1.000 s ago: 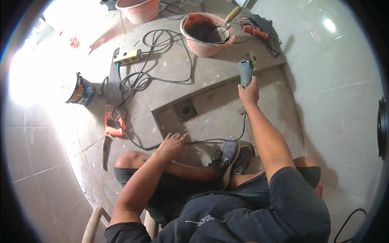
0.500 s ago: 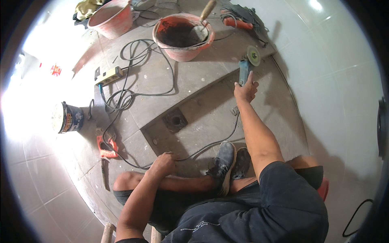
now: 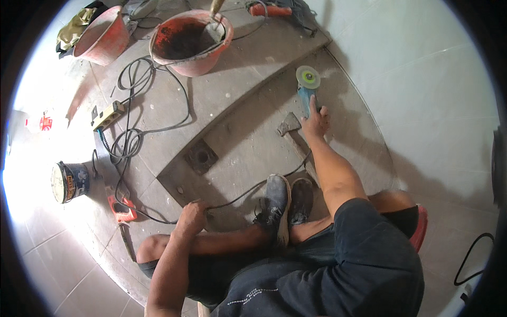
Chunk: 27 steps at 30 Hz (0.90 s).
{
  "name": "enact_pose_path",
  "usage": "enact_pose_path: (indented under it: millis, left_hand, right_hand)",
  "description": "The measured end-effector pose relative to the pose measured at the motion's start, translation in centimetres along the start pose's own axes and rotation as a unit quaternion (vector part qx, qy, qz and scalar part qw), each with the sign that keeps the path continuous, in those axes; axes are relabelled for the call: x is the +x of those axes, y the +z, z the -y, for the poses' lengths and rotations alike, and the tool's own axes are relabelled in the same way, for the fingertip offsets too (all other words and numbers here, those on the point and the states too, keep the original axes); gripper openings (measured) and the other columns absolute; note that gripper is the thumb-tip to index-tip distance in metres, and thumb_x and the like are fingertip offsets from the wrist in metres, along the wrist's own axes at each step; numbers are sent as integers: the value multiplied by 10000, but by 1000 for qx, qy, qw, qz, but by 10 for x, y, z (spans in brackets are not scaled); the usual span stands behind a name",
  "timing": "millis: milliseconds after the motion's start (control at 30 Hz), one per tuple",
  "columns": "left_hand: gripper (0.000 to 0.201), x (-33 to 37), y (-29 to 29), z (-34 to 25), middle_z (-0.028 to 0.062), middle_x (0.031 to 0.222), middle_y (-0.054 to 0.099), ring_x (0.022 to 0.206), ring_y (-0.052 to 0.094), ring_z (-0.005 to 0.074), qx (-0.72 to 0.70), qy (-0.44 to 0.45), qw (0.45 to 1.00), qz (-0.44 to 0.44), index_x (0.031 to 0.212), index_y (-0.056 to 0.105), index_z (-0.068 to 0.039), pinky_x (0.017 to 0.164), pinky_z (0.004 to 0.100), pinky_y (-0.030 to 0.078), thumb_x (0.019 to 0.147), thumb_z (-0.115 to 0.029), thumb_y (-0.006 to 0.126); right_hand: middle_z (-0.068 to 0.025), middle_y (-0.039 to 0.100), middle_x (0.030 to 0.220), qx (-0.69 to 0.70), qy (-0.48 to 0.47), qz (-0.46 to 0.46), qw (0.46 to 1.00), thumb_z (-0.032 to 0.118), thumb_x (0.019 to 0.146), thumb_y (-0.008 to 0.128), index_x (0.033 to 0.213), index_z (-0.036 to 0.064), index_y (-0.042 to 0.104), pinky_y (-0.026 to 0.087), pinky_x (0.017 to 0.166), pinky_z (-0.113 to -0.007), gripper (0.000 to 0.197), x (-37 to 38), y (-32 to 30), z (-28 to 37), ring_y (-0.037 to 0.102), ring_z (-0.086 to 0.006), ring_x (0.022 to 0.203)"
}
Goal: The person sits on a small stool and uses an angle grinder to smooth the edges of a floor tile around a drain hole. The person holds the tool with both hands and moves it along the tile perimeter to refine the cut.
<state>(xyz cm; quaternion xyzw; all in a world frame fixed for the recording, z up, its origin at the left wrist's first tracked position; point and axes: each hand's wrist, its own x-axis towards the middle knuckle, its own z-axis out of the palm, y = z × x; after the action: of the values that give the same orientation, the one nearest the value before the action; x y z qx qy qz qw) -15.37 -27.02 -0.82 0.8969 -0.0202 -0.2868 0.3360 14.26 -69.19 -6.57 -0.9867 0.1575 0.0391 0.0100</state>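
In my right hand (image 3: 316, 122) is a blue angle grinder (image 3: 304, 98), gripped around its body. Its pale disc (image 3: 308, 77) points away from me, face up, above the recessed floor strip. Beside that forearm a hatchet (image 3: 289, 124) lies on the floor, part of its handle behind my arm. My left hand (image 3: 193, 216) is closed by my left shin, and the black power cord (image 3: 237, 201) passes through it. Its fingertips are mostly hidden. A square drain fitting (image 3: 201, 156) with a round hole sits in the recess ahead.
Two reddish buckets, one (image 3: 193, 66) holding dark material and a trowel (image 3: 213, 33), stand at the far left. Looped cord surrounds a power strip (image 3: 109, 115). Nearer lie a red-handled saw (image 3: 122, 209) and a small paint pail (image 3: 74, 182). A white tiled wall (image 3: 412, 95) rises on the right.
The view has swung right, so things sit farther left. The grinder's disc has tilted to show its face. The hatchet, mostly covered by my arm before, now shows.
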Motion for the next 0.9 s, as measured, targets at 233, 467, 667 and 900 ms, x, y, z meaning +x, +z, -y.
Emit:
enact_pose_path:
  millis: [233, 467, 667, 900]
  left_hand:
    - [313, 1, 7, 14, 214, 1138, 734, 1140, 683, 437, -4, -39, 999, -32, 1136, 778, -52, 984, 520, 538, 882, -21, 598]
    - [317, 9, 14, 16, 215, 1265, 716, 1272, 636, 407, 72, -73, 995, 20, 1206, 751, -40, 1069, 507, 507, 933, -45, 588]
    - [356, -2, 25, 19, 191, 1311, 704, 1300, 629, 386, 116, -43, 992, 6, 1245, 734, -39, 1107, 511, 494, 915, -53, 602]
    - [307, 3, 32, 26, 199, 1191, 738, 1206, 680, 380, 146, -45, 988, 13, 1153, 756, -32, 1044, 499, 529, 896, -111, 609]
  right_hand:
    - [-230, 336, 1617, 28, -44, 45, 998, 324, 1031, 679, 1718, 331, 192, 366, 1193, -600, 842, -3, -2, 5, 445, -441, 1425]
    - [-211, 610, 1350, -4, -214, 114, 970, 299, 1027, 684, 1378, 38, 571, 503, 1049, -497, 451, -64, 6, -8, 605, -387, 1270]
    - [-235, 649, 1305, -45, -216, 111, 969, 245, 1001, 722, 1333, 27, 617, 518, 1025, -508, 411, -82, 33, -2, 627, -403, 1254]
    - [-224, 574, 1324, 222, -177, 13, 959, 241, 1032, 689, 1346, -14, 517, 467, 1041, -524, 440, -49, 41, 8, 592, -403, 1218]
